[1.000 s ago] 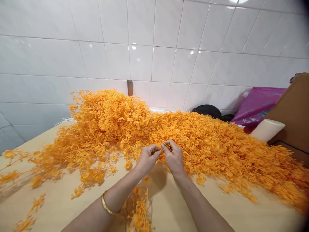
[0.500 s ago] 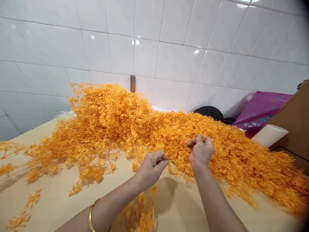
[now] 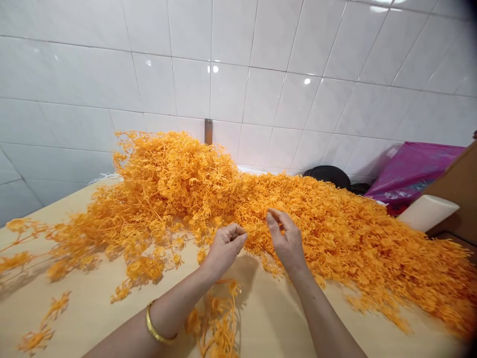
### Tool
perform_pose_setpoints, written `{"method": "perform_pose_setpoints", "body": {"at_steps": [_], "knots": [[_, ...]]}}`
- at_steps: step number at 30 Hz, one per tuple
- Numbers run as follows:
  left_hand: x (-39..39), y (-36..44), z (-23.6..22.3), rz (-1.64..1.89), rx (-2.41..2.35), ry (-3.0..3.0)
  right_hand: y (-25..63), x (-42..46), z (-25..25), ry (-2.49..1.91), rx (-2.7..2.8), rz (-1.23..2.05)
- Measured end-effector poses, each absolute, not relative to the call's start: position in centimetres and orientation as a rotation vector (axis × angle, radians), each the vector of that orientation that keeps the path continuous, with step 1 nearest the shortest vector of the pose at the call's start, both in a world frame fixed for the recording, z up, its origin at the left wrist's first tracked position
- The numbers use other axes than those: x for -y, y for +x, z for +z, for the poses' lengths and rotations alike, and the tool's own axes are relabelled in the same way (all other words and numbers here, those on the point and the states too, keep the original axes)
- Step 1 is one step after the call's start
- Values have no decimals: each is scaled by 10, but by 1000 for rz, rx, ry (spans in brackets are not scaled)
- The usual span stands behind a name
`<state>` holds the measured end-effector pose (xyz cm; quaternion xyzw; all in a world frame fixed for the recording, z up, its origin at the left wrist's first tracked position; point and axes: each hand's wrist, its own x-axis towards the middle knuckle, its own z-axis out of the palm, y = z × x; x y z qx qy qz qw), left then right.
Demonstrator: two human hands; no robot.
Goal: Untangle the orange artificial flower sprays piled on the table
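My left hand [image 3: 224, 249], with a gold bangle [image 3: 154, 325] on its forearm, is closed in a pinch above the table. Below it an orange artificial flower sprig [image 3: 219, 323] hangs toward me, its stem running out of sight behind the hand. To the right, my right hand [image 3: 287, 239] brings thumb and forefinger together at their tips. Anything between those tips is too small to make out. Behind both hands spreads a big heap of orange artificial flowers [image 3: 335, 228], with a taller bunch [image 3: 175, 174] at its left.
Loose sprigs [image 3: 35, 340] lie at the left on the pale table [image 3: 85, 313]. At the back right are black round items [image 3: 328, 174], a purple bag [image 3: 413, 171], a white roll [image 3: 428, 211] and a brown cardboard box [image 3: 456, 184]. A tiled wall [image 3: 231, 94] closes off the far side.
My right hand has drawn left from over the heap, close to my left hand. The left hand has shifted slightly left and up. The hanging sprig, blurred before, is now sharper.
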<state>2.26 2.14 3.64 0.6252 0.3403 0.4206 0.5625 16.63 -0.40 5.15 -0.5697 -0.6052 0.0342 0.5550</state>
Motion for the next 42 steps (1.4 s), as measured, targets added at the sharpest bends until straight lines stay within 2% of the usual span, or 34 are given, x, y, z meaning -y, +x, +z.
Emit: {"method": "perform_pose_setpoints", "body": {"at_steps": [2,4,12,16,18,24,28,31,37,42], "knots": [[-19,25,38,983,-774,1505,157,6,51,-1341,1541,225],[-15,27,40,983,-730,1575,152,6,49,-1381,1511,223],[-4,28,33,996,-764,1871,204,-3,47,-1565,841,-167],[-12,29,27,1076,-772,1827,187,-4,49,-1497,1209,-431],[-15,28,26,1102,-750,1789,170,-2,49,-1392,1425,-451],[-19,21,33,1182,-763,1730,149,0,43,-1299,1894,-21],[-21,7,53,1420,-895,1775,152,1,44,-1364,1581,73],[-20,-12,66,1459,-989,1678,156,2,46,-1370,1403,141],[5,-38,57,1112,-1110,1506,155,3,48,-1238,1303,323],[16,-25,47,803,-948,822,154,2,48,-1031,1196,638]]}}
